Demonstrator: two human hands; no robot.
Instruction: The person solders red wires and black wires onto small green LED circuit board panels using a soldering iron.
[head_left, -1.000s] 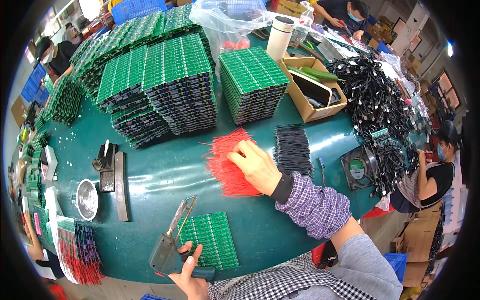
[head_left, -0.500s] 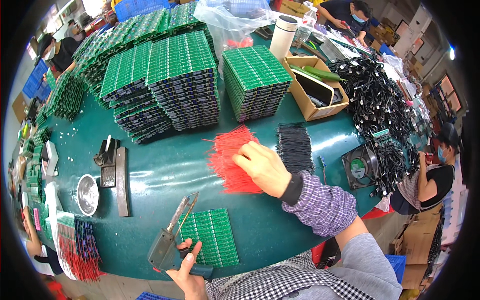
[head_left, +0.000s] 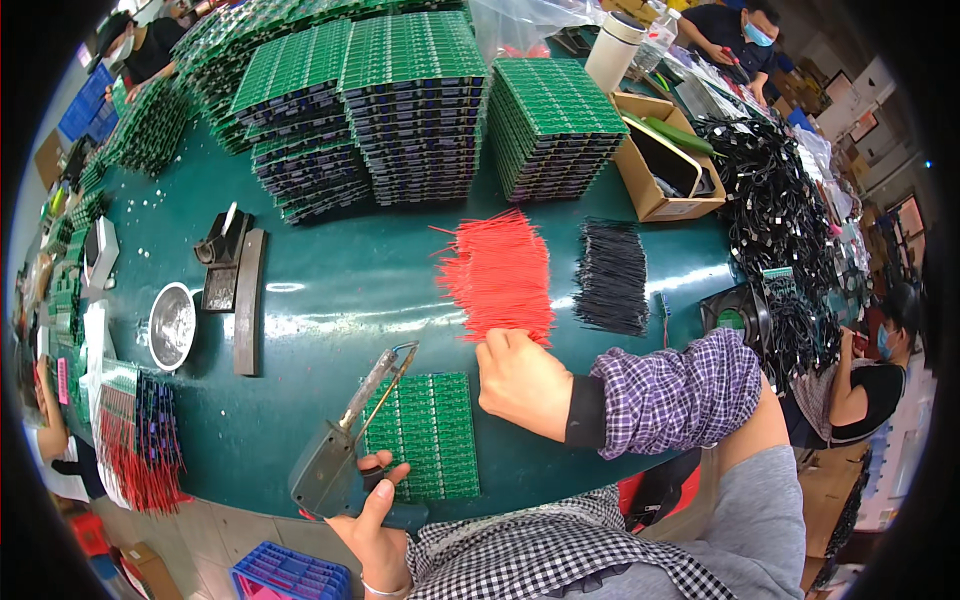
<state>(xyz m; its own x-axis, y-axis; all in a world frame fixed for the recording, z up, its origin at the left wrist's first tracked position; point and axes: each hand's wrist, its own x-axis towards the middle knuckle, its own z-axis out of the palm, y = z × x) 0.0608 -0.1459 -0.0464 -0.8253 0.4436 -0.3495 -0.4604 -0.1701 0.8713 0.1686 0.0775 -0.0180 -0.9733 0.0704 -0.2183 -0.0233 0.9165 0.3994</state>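
Right hand [head_left: 524, 385] curls by the red wire pile [head_left: 505, 275]; can't tell its catch. Leftward, left hand [head_left: 376, 527] grips a grey soldering gun [head_left: 324, 470]. Rightward, a brown cardboard box [head_left: 685, 208] holds cucumbers [head_left: 680, 137].

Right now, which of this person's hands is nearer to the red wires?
Right. The right hand is at the near edge of the red wires; the left hand is farther off, toward the body, holding a soldering gun.

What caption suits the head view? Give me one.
Left hand holding a soldering gun, right hand at the near edge of red wires.
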